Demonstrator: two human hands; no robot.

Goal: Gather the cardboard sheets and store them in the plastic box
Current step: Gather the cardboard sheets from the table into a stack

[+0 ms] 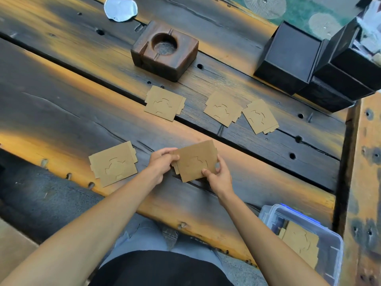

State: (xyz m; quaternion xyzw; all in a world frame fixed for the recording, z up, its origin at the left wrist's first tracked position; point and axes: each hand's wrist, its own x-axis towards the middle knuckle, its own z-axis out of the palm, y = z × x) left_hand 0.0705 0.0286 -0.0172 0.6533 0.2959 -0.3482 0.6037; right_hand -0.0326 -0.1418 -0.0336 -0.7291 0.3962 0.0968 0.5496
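Both hands hold a small stack of brown cardboard sheets (195, 159) just above the wooden table. My left hand (161, 163) pinches its left edge and my right hand (218, 175) grips its lower right corner. Loose sheets lie flat on the table: one at the near left (113, 164), one in the middle (164, 103), and two overlapping at the right (222, 108) (258, 116). The clear plastic box (334, 252) sits at the lower right with cardboard sheets (299, 244) inside.
A dark wooden ashtray block (165, 50) stands behind the sheets. Black boxes (292, 54) are stacked at the far right. A pale round object (120, 9) lies at the far left. The table's near edge runs above my lap.
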